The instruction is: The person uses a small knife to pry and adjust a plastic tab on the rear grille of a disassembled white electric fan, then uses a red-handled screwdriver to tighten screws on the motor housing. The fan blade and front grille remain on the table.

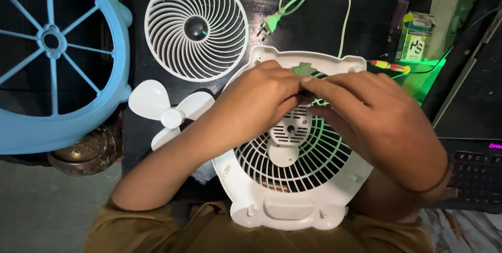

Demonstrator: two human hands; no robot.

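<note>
The white fan housing (293, 200) lies flat on the dark table (366, 17), its slatted rear grille facing up, nearest the person. Over the housing's upper half, the left hand (259, 93) and right hand (381, 117) meet, fingertips pressed together on a small dark part; what it is cannot be told. Left of the housing lies the white fan blade (167, 114). Beyond the housing sit the round white front grille (196, 28), a white plug (267, 24) and a red-and-yellow screwdriver (389, 65). Far left of the housing is a blue fan frame (112, 54).
</note>
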